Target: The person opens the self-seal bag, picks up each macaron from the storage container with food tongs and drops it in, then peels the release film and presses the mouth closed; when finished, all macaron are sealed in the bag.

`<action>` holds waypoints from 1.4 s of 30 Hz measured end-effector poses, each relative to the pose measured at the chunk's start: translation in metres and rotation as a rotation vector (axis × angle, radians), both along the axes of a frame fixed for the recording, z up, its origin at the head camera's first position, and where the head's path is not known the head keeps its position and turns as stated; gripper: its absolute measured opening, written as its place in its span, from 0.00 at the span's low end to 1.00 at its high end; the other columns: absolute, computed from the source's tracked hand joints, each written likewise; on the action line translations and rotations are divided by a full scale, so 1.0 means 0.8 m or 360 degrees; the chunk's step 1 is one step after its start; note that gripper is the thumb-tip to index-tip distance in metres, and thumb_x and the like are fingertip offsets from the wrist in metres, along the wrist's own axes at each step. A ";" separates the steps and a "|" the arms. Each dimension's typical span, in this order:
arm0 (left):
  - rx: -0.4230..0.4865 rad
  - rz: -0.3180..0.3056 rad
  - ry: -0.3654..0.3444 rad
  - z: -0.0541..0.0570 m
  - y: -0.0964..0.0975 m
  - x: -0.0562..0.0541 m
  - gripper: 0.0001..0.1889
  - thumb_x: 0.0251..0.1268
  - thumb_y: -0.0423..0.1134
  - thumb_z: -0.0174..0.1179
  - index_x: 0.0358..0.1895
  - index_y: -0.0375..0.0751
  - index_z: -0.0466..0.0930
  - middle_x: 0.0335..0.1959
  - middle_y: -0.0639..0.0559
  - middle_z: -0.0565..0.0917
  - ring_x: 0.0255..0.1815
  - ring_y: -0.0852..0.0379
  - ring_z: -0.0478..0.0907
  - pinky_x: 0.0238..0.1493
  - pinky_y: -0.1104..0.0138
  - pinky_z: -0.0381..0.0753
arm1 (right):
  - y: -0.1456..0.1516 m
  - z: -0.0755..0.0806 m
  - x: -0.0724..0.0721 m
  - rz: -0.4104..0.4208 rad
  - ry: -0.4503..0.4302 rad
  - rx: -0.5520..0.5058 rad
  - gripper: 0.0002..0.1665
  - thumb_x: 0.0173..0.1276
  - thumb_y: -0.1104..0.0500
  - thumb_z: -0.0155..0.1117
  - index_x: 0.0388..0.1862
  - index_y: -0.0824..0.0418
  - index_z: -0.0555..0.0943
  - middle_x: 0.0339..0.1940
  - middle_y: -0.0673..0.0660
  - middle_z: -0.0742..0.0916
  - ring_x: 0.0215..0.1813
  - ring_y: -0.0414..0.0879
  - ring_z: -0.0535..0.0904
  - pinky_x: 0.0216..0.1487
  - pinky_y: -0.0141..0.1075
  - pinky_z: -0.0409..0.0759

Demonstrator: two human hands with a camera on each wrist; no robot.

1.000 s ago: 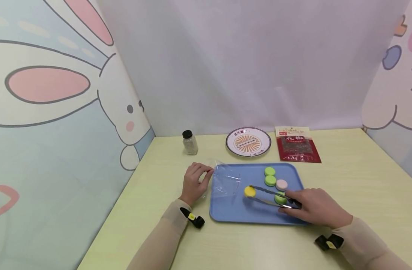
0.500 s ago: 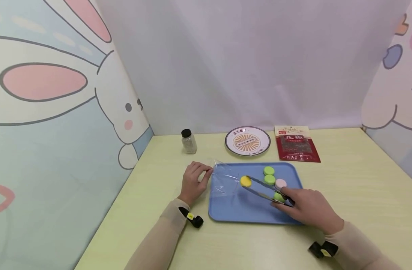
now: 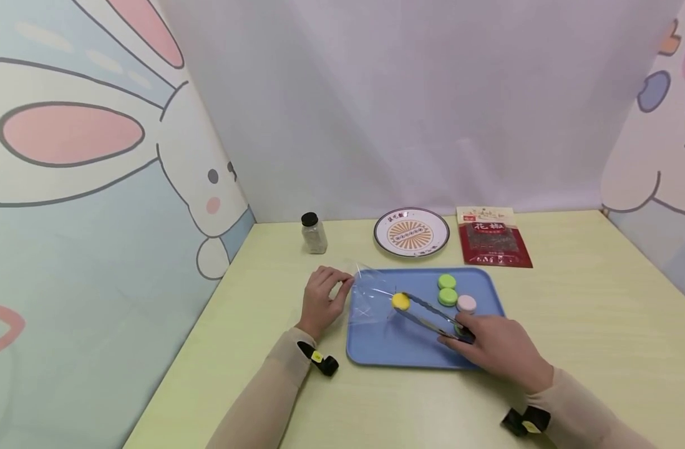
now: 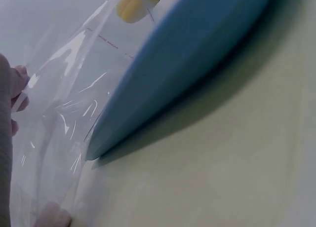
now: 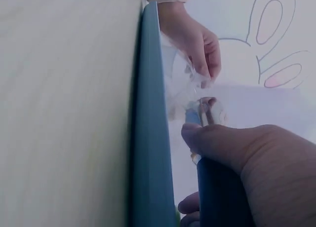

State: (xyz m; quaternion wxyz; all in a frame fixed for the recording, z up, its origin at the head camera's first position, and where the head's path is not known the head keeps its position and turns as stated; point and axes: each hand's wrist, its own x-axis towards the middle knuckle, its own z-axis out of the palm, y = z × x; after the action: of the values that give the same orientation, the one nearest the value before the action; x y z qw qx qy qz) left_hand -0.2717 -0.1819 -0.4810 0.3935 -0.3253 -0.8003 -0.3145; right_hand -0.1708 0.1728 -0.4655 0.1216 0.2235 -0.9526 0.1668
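Note:
My left hand (image 3: 323,300) pinches the edge of a clear plastic bag (image 3: 367,304), which spreads over the left end of a blue tray (image 3: 398,349). In the left wrist view the bag (image 4: 69,103) shows a thin red printed line near its mouth. With my right hand (image 3: 502,349) I grip dark-handled tongs (image 3: 427,323). Between the tong tips sits a yellow macaron (image 3: 400,302), right at the bag's mouth. Two green macarons (image 3: 447,297) and a pink macaron (image 3: 466,304) lie on the tray's right half. Another green macaron is mostly hidden behind the tongs and right hand.
Behind the tray stands a round plate (image 3: 412,232) with an orange sunburst pattern. To its right lies a red spice packet (image 3: 494,238). A small jar with a black lid (image 3: 314,233) is at the back left. A pale curtain (image 3: 410,112) closes off the back.
My right hand has moved left with the tongs, carrying the yellow macaron from the tray's middle to the bag's mouth. The left hand has stayed in place on the bag.

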 end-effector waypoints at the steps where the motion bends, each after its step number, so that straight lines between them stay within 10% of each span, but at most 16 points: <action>1: 0.0000 0.0001 -0.0002 0.000 0.000 0.000 0.04 0.69 0.39 0.65 0.38 0.44 0.87 0.34 0.56 0.84 0.39 0.56 0.78 0.42 0.60 0.75 | -0.003 0.000 0.000 -0.0009 -0.0008 -0.0003 0.25 0.61 0.30 0.68 0.25 0.42 0.68 0.12 0.40 0.63 0.15 0.34 0.58 0.18 0.32 0.55; 19: 0.0012 -0.0062 0.0047 -0.003 -0.004 -0.002 0.02 0.66 0.35 0.67 0.39 0.43 0.87 0.35 0.56 0.85 0.38 0.56 0.79 0.42 0.60 0.76 | -0.071 -0.003 -0.033 -0.0018 -0.0105 -0.0118 0.34 0.52 0.24 0.70 0.27 0.51 0.72 0.13 0.44 0.69 0.15 0.39 0.63 0.16 0.34 0.60; 35: 0.0007 -0.0033 0.0021 -0.006 0.003 -0.002 0.03 0.68 0.38 0.66 0.40 0.44 0.87 0.35 0.57 0.85 0.39 0.56 0.80 0.42 0.59 0.77 | 0.088 0.023 -0.045 -0.0420 -0.0272 -0.0028 0.37 0.60 0.24 0.63 0.40 0.57 0.77 0.16 0.49 0.73 0.20 0.45 0.70 0.18 0.38 0.61; 42: 0.0002 -0.0037 0.0031 -0.003 -0.002 -0.003 0.02 0.67 0.37 0.67 0.39 0.44 0.87 0.35 0.57 0.85 0.38 0.57 0.79 0.41 0.60 0.76 | 0.106 0.020 -0.052 -0.0359 -0.0278 0.0031 0.38 0.56 0.23 0.66 0.41 0.55 0.78 0.16 0.48 0.72 0.21 0.44 0.67 0.20 0.38 0.58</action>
State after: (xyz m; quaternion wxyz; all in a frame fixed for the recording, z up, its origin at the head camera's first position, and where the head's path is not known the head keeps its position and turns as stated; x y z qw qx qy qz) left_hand -0.2738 -0.1834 -0.4830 0.3977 -0.3374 -0.7923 -0.3165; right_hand -0.2121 0.2572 -0.4499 0.0541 0.1008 -0.9802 0.1617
